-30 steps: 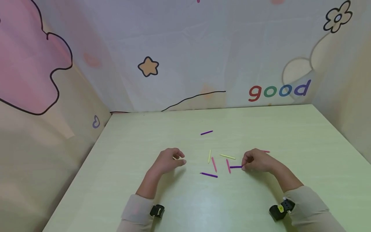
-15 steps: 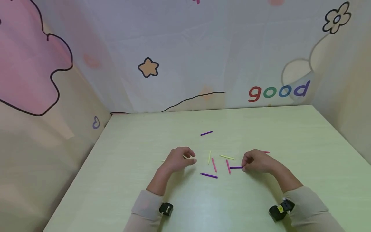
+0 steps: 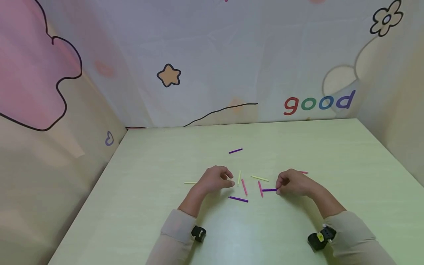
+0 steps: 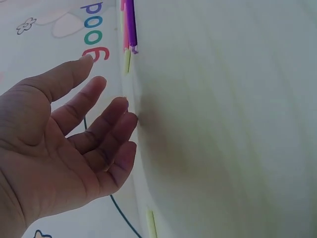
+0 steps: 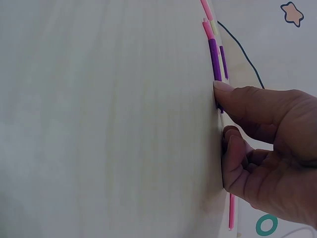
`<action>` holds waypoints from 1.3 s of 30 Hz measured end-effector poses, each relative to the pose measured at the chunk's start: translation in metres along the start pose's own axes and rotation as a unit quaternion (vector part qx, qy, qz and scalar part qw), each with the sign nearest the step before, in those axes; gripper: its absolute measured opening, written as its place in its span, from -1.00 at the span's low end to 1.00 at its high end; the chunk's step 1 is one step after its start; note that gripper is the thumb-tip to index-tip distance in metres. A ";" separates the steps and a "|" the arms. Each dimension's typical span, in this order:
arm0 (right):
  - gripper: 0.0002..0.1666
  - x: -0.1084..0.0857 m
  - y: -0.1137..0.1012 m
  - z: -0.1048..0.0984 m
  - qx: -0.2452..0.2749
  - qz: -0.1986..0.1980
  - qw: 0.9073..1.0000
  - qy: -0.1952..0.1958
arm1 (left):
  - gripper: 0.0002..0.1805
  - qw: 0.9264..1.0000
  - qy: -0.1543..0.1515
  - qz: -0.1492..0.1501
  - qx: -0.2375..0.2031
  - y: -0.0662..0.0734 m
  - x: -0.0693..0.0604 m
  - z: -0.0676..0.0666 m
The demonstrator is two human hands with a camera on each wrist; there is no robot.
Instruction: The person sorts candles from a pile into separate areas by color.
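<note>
My right hand [image 3: 293, 183] pinches the right end of a thin purple stick [image 3: 269, 190] between thumb and fingers, low at the table. The left end of that stick meets a pink stick [image 3: 260, 189]. My left hand [image 3: 216, 178] hovers above the table with loosely bent fingers and nothing in them, as the left wrist view also shows. Just right of its fingertips lie a yellow stick [image 3: 239, 178] and another pink stick [image 3: 244, 187]. A second purple stick [image 3: 238, 199] lies nearer me, and a yellow stick [image 3: 260, 178] lies farther right.
Beyond these, a purple stick [image 3: 236, 151] lies toward the back. One pink stick [image 3: 303, 172] is partly hidden behind my right hand. Left of my left hand is a yellow stick [image 3: 190, 183]. A printed cloth [image 3: 212, 73] hangs behind the pale table [image 3: 159, 147].
My left hand has moved right, toward the group of sticks, uncovering the yellow stick at its left. The right hand keeps its pinch on the purple stick and has not moved.
</note>
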State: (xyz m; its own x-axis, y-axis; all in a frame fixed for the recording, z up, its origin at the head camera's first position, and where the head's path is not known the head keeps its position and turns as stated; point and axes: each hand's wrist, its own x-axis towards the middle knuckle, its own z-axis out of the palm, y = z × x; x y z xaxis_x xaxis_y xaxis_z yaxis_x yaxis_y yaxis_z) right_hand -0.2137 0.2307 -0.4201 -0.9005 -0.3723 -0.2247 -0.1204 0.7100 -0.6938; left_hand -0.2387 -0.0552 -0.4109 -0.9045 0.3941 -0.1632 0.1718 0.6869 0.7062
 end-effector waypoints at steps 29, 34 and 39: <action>-0.83 0.005 0.001 -0.002 0.021 -0.048 0.999 0.003 | -0.73 0.998 -0.014 -0.024 0.063 0.004 0.031 0.009; -0.79 0.000 0.001 -0.005 0.006 -0.058 0.998 0.011 | -0.76 0.998 -0.017 -0.023 0.053 0.004 0.032 0.010; -0.79 -0.011 0.000 -0.008 -0.042 -0.067 0.996 0.037 | -0.77 0.998 -0.029 -0.028 0.041 0.006 0.032 0.012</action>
State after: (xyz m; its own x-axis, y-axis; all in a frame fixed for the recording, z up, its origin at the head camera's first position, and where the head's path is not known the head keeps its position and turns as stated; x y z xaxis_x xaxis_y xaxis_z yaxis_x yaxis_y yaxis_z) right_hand -0.2068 0.2402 -0.4122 -0.9018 -0.4244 -0.0808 -0.2733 0.7053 -0.6542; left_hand -0.2619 -0.0316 -0.4199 -0.8900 0.3868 -0.2415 0.1553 0.7550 0.6371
